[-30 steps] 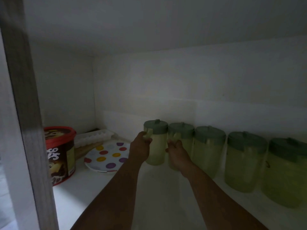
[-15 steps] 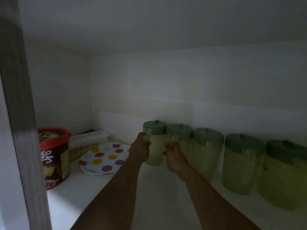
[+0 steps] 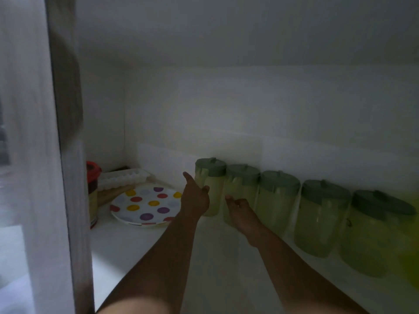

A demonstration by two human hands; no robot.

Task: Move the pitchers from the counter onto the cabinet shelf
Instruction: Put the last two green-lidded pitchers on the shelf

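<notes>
Five pitchers (image 3: 278, 200) upright, rowed along shelf (image 3: 140, 250) back.

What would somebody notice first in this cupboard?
Probably the row of five green-lidded pitchers along the back wall, running off to the right. Both hands, left and right, reach open toward the two leftmost. The polka-dot plate on the left adds bright colour.

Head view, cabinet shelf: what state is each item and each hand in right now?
Five green-lidded pitchers: upright, lids on, in a row along the back wall.
Left hand: open, at the leftmost pitcher, not gripping.
Right hand: open, before the second pitcher.
Polka-dot plate: lying flat.
Red-lidded tub: closed, upright.
</notes>
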